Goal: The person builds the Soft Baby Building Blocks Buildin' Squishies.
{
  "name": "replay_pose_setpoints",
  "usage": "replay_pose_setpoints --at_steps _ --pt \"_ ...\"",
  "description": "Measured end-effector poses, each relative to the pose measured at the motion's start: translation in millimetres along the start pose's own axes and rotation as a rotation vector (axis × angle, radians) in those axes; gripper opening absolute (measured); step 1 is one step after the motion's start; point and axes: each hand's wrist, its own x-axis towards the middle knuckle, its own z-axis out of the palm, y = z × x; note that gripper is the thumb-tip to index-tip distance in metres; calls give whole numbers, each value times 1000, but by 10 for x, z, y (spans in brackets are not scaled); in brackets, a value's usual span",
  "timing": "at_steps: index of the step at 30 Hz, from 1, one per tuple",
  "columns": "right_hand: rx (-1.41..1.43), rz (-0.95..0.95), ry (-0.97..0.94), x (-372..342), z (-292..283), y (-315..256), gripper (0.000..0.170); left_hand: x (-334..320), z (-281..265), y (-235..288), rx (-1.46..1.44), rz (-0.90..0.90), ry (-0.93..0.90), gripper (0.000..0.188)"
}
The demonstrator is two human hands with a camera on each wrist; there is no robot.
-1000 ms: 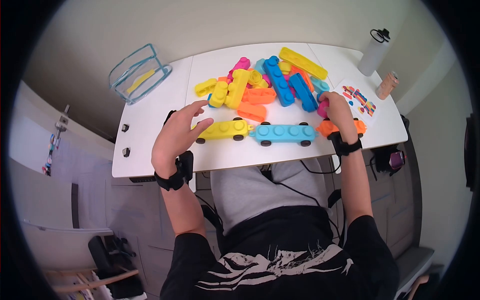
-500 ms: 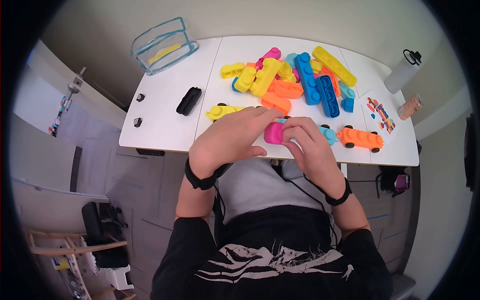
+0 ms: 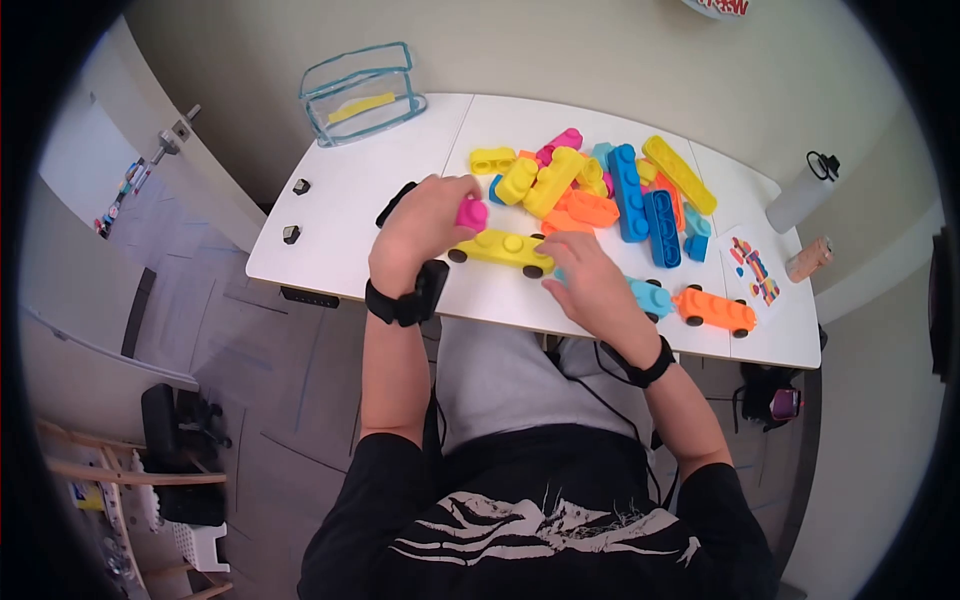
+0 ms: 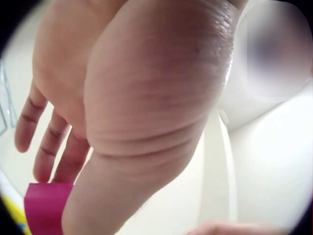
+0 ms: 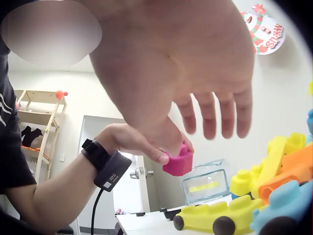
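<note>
While the left hand pinches a pink block, bricks (heaped) lie nearby.

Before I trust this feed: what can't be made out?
Head view: the middle of the light-blue car, hidden by the right hand.
Head view: part of the black piece, hidden by the left hand.
Left wrist view: the lower end of the pink block, cut by the frame edge.
Head view: print on the can, too small.

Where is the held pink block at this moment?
In the head view, the pink block is pinched in the left hand, near the left end of the yellow wheeled block; the right wrist view shows it raised above the table.
</note>
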Motion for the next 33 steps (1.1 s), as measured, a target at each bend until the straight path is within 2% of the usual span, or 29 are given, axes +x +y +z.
replay_pose_setpoints --at_steps 2,6,7,11,14,16,21,23,25,27,33 --pt "-53 9 -15 34 191 90 53 55 74 -312 43 -205 -112 44" --pt "-197 41 -53 67 420 178 59 80 163 -626 -41 -248 -222 47" --pt "-268 37 -63 64 457 196 60 91 185 -657 -42 -247 -220 47" --pt "-247 47 -100 23 576 249 52 147 273 -746 -88 -201 -200 49" --pt "-301 38 -48 -17 649 287 48 140 304 -805 -104 -173 -214 47" --pt "-181 61 -34 -21 688 273 47 142 300 -791 -137 -184 -215 47" --pt "-213 78 -8 -11 700 248 46 132 324 -785 -134 -110 -220 46" --pt "-188 64 8 -1 686 214 45 139 272 -669 -165 -259 -235 45" --pt "-197 69 13 -10 721 216 44 191 421 -777 -117 -216 -205 48" --pt "-214 23 129 -10 884 274 34 195 429 -734 -29 -190 -221 46" --pt "-255 81 99 -32 945 294 36 237 479 -768 -70 -286 -268 53"
